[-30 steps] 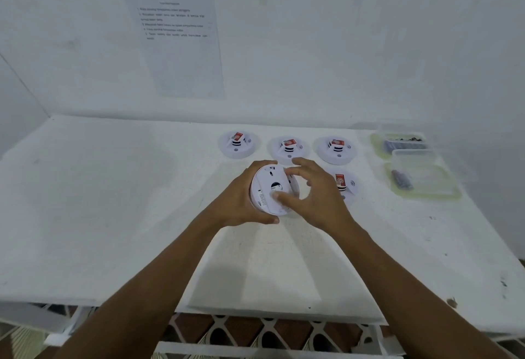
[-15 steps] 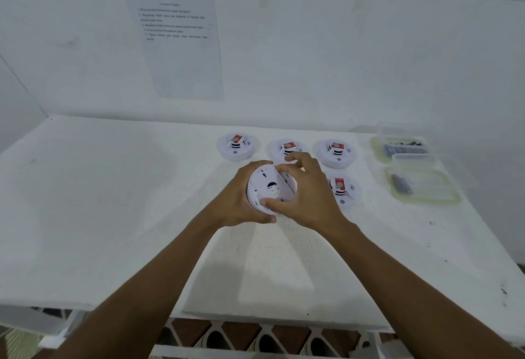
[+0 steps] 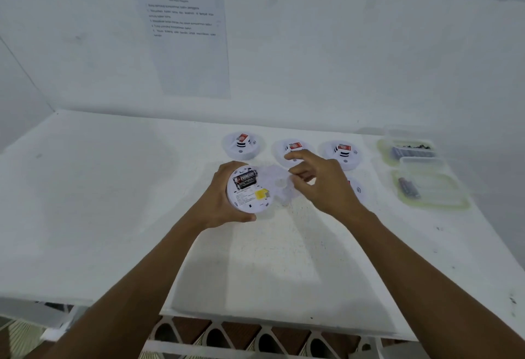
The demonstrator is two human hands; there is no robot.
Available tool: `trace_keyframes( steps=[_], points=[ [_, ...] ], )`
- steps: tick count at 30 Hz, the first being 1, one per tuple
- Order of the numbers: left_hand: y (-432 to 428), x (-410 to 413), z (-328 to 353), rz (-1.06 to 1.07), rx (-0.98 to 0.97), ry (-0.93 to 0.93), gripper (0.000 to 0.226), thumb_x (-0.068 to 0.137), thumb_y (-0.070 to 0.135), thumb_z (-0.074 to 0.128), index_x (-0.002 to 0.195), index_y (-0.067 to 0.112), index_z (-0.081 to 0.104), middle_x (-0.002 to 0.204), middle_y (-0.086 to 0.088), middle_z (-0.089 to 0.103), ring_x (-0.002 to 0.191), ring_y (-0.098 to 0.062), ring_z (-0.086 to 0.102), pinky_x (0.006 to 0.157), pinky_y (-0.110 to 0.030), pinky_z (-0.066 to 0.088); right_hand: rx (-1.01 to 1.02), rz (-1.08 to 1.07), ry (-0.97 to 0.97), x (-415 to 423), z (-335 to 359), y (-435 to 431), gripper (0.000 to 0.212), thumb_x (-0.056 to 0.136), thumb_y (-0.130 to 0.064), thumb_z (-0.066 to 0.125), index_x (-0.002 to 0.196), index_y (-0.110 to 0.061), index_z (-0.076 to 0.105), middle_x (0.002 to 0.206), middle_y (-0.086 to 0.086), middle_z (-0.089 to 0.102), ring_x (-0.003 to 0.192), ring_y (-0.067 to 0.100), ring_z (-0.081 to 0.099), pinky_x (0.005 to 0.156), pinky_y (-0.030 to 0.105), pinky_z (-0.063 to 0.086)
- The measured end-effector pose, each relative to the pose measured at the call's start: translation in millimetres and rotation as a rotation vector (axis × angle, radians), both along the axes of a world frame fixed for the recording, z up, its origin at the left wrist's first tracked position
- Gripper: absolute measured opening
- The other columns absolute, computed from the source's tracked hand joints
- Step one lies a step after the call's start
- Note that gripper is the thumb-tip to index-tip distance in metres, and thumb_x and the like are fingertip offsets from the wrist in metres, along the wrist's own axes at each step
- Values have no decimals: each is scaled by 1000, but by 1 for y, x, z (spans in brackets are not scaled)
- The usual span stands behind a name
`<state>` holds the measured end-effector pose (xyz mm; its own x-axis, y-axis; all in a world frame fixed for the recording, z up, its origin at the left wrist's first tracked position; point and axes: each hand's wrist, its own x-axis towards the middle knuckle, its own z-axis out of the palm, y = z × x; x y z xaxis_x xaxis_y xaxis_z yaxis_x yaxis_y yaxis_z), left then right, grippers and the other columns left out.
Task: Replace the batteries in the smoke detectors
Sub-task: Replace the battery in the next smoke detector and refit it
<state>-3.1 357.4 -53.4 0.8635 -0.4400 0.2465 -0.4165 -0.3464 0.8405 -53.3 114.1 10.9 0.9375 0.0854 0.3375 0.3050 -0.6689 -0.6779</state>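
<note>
My left hand (image 3: 218, 202) grips a round white smoke detector (image 3: 250, 194) just above the table, its back turned up. The open back shows black batteries (image 3: 245, 180) in their bay and a yellow sticker. My right hand (image 3: 321, 185) pinches the detached white back plate (image 3: 277, 184), blurred, just right of the detector. Three more detectors with red tags lie in a back row: one on the left (image 3: 243, 145), one in the middle (image 3: 292, 149), one on the right (image 3: 341, 151). Another detector (image 3: 357, 189) is mostly hidden behind my right hand.
Two clear plastic tubs stand at the table's right: the far tub (image 3: 406, 150) holds several dark batteries, the near tub (image 3: 426, 187) a few. A printed sheet (image 3: 187, 38) hangs on the white wall. The white table (image 3: 113, 202) ends near my body.
The back plate has come off the detector and my right hand has drawn it to the right. The battery bay now shows. My left hand still holds the detector.
</note>
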Motion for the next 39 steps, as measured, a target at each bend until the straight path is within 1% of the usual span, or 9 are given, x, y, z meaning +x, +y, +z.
trace_keyframes(
  steps=[4,8,13,17,23,26,28,31,39],
  points=[
    [22,3,0,18,-6,-20,99,42,36,91,121,61,36,130,20,39,129,-17,40,107,-47,42,-183,33,146,14,-17,-12,38,89,-3,64,123,-22,60,93,-3,76,80,7,69,77,25,56],
    [24,5,2,-13,3,-6,101,42,37,90,123,60,35,133,10,38,129,-12,41,108,-39,42,-281,-1,207,26,-38,-1,45,90,1,54,130,-21,54,95,1,75,85,17,71,72,33,58],
    [14,7,3,-87,24,-16,103,45,38,91,129,49,33,135,6,39,130,-12,39,108,-38,42,-228,-82,203,27,-53,7,36,92,-7,59,127,-17,58,103,3,74,92,16,68,82,32,56],
    [-1,9,7,-145,38,-48,104,45,42,89,132,41,32,135,14,34,132,-13,35,110,-34,39,17,-96,140,23,-30,21,32,87,-12,65,118,-19,64,108,-4,69,95,10,64,85,29,52],
    [-35,9,20,-211,74,-189,102,48,51,82,125,72,17,132,51,16,145,-24,16,117,-37,23,-48,-159,152,22,0,43,62,77,-39,70,134,-32,46,117,-9,62,98,14,63,83,37,55],
    [-41,13,18,-199,117,-211,102,51,50,84,131,61,22,141,40,15,147,-16,7,117,-35,20,-100,-222,124,18,3,45,68,76,-43,70,137,-32,41,114,-10,62,97,14,63,81,34,53],
    [-45,14,18,-172,136,-181,99,51,53,83,133,47,29,151,18,16,147,-11,4,115,-33,21,-118,-252,101,16,5,46,71,75,-43,71,137,-30,39,113,-9,62,96,14,62,75,30,50],
    [-51,14,22,-138,143,-166,102,50,52,86,137,35,34,156,0,14,147,-11,5,116,-42,25,-118,-309,73,14,10,49,69,74,-42,69,134,-29,38,110,-9,59,95,15,61,72,31,50],
    [-57,11,29,-142,76,-161,107,51,52,86,127,73,13,156,4,11,148,-21,13,115,-55,29,-129,-376,15,14,13,55,56,76,-41,66,121,-21,40,114,-4,54,92,21,60,70,33,49]
  ],
)
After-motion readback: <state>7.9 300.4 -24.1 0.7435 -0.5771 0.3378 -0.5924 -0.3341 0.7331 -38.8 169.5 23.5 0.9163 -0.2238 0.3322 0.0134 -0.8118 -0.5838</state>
